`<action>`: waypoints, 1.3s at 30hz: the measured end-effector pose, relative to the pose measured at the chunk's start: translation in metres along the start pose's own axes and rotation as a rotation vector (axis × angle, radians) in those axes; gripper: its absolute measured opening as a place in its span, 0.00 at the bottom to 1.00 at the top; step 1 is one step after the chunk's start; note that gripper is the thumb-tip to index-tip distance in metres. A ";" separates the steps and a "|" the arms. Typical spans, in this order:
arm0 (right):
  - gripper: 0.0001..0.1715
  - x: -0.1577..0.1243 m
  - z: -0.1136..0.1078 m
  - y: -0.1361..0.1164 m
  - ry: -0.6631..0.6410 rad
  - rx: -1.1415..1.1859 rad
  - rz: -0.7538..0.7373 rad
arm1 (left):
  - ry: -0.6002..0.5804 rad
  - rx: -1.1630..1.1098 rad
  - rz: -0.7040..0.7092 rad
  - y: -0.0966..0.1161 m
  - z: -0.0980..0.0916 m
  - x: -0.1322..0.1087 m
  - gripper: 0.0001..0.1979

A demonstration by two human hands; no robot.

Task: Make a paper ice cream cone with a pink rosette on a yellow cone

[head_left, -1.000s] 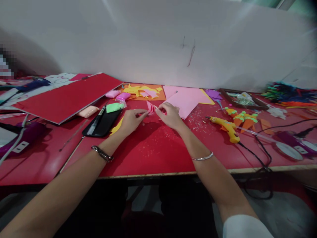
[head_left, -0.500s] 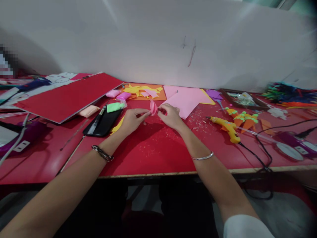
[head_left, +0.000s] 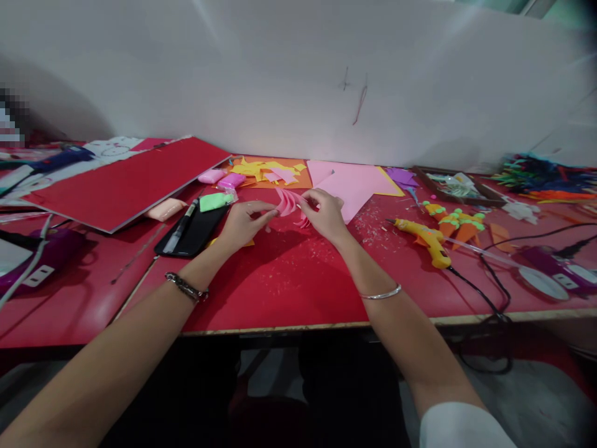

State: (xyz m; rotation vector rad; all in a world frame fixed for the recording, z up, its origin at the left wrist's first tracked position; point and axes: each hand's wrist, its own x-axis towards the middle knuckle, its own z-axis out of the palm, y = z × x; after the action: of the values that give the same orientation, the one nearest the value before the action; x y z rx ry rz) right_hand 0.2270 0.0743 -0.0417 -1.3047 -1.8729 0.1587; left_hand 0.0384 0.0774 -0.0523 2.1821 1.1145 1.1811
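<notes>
Between my hands, just above the red table, is a pink folded paper piece [head_left: 288,202] with curved, fanned-out layers. The fingers of my left hand [head_left: 247,223] pinch its left end. My right hand [head_left: 324,214] grips the other side, with part of the paper hidden behind the fingers. Pink paper sheets [head_left: 352,186] lie just behind my right hand. Left of my left hand sits a black phone [head_left: 196,233], carrying a marker [head_left: 181,225] and a green clay packet [head_left: 215,201].
A yellow glue gun [head_left: 422,239] with a black cord lies at right, near orange carrot-like pieces [head_left: 464,229]. A brown tray [head_left: 459,188] and pipe cleaners [head_left: 545,177] stand at back right. A red board [head_left: 130,180] leans at left; yellow scraps [head_left: 261,169] lie at the back.
The pink paper has spread from a compact rounded shape into a wider fan of layers. My left hand has shifted slightly left, and my hands are farther apart.
</notes>
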 end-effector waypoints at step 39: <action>0.12 -0.003 0.001 0.003 -0.376 0.444 0.002 | -0.308 0.306 0.131 -0.032 -0.005 0.005 0.11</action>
State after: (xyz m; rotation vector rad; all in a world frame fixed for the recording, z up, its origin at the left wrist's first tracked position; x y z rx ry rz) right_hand 0.2286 0.0737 -0.0452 -1.0140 -1.9897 0.8206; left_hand 0.0213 0.1005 -0.0686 2.5939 1.0880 0.7210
